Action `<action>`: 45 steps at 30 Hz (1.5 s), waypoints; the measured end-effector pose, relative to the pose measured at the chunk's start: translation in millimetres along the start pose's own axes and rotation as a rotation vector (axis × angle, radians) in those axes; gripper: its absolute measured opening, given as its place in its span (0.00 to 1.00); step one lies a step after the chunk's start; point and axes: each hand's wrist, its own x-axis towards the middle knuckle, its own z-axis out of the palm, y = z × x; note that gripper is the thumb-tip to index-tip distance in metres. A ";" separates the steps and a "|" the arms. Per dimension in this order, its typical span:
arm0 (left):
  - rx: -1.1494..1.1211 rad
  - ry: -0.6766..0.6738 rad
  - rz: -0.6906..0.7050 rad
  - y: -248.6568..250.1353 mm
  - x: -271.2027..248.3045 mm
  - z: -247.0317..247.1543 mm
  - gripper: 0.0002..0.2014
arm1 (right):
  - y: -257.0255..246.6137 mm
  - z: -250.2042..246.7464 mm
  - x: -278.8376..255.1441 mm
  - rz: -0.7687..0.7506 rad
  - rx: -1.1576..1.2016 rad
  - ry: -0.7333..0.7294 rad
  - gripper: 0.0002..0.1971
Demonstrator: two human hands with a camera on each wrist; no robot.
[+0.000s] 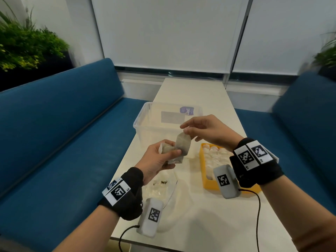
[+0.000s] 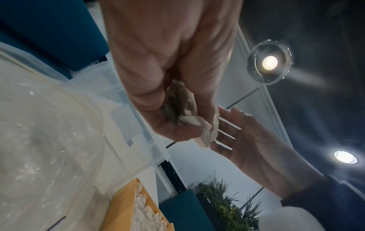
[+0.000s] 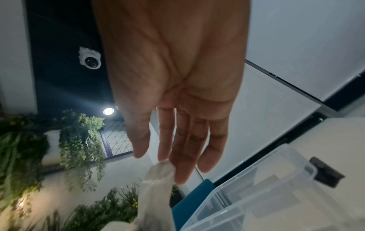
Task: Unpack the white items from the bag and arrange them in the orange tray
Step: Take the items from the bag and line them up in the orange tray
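Note:
My left hand (image 1: pixel 170 150) grips a small bunch of greyish-white sachets (image 1: pixel 166 149) above the table, and these sachets (image 2: pixel 181 106) sit between its thumb and curled fingers in the left wrist view. One sachet (image 1: pixel 183 144) sticks up from the bunch, and my right hand (image 1: pixel 186 130) pinches its top corner with thumb and fingertips. That same sachet (image 3: pixel 156 187) hangs from the right fingertips (image 3: pixel 164 154). The orange tray (image 1: pixel 202 160) lies to the right, filled with rows of white sachets (image 1: pixel 216 157). A clear plastic bag (image 1: pixel 160 188) lies flat under my left hand.
An empty clear plastic box (image 1: pixel 145 120) stands just behind my hands on the narrow white table (image 1: pixel 200 224). Blue benches (image 1: pixel 63 142) run along both sides. A few dark crumbs (image 1: pixel 163 182) lie in the bag. Cables trail from both wrist cameras.

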 end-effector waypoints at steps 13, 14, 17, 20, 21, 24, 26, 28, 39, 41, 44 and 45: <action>0.005 0.063 -0.009 -22.6 15.1 55.2 0.07 | 68.6 -86.2 -39.3 0.084 -0.451 0.119 0.06; -0.002 0.071 -0.014 -25.1 15.8 58.3 0.07 | 79.7 -93.2 -42.8 0.115 -0.484 0.125 0.07; -0.009 0.081 -0.033 -31.3 18.3 67.2 0.06 | 111.4 -105.2 -52.9 0.202 -0.535 0.129 0.07; 0.007 0.080 -0.047 -36.0 20.1 77.0 0.06 | 136.8 -104.2 -63.2 0.262 -0.596 0.103 0.08; 0.013 0.081 -0.049 -37.3 20.7 80.2 0.06 | 144.4 -101.5 -65.9 0.284 -0.632 0.075 0.08; 0.029 0.082 -0.048 -39.6 21.5 87.4 0.05 | 165.1 -91.8 -72.2 0.356 -0.683 -0.057 0.07; 0.047 0.083 -0.051 -40.8 21.4 88.9 0.05 | 176.0 -87.1 -73.4 0.388 -0.721 -0.147 0.06; 0.063 0.089 -0.058 -42.3 20.8 88.4 0.05 | 184.7 -83.8 -71.7 0.426 -0.771 -0.221 0.07; 0.079 0.135 -0.092 -53.4 21.1 81.8 0.06 | 218.6 -70.5 -58.4 0.478 -0.933 -0.212 0.12; 0.075 0.139 -0.098 -54.7 23.7 82.4 0.06 | 219.9 -70.5 -59.5 0.467 -0.947 -0.194 0.11; 0.072 0.146 -0.111 -56.4 30.8 83.5 0.04 | 218.0 -72.9 -60.8 0.464 -0.908 -0.194 0.10; 0.070 0.151 -0.115 -57.1 33.7 84.1 0.04 | 216.2 -74.3 -60.9 0.463 -0.893 -0.190 0.10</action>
